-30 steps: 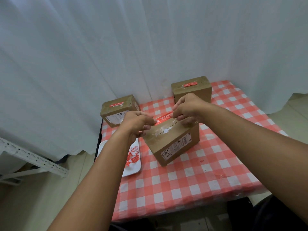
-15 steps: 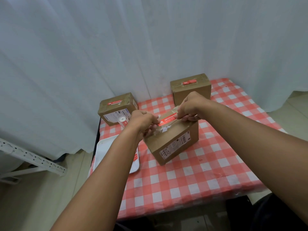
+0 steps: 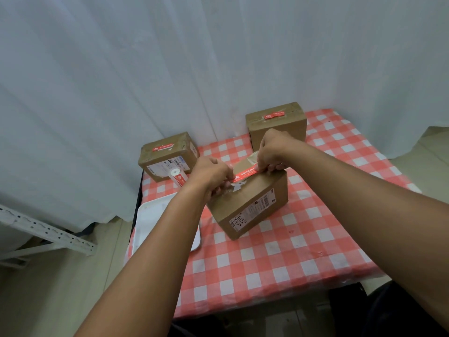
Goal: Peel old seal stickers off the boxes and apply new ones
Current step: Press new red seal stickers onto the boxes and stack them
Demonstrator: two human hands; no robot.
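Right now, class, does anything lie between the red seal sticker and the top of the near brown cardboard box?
Nothing visible does. Both hands, left and right, pinch the red seal sticker just above the near brown cardboard box.

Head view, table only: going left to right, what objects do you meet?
White tray → left box → sticker roll → left hand → middle box → right hand; the rear box overlaps those last two, so its place is unclear.
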